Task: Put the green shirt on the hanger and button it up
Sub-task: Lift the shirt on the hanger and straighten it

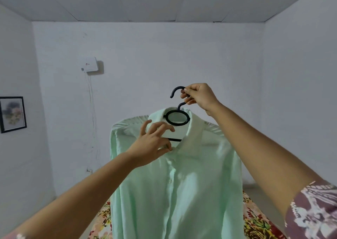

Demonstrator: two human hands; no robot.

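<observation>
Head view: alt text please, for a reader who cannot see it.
A pale green button-up shirt hangs on a black plastic hanger, held up by its hook in the right hand. The left hand pinches the shirt front just below the collar. A floral bedspread lies below, against white walls.

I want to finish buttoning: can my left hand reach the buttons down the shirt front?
Probably yes: the left hand holds the green shirt at its collar, and the buttons hang just below, facing it, nothing covering them.
</observation>
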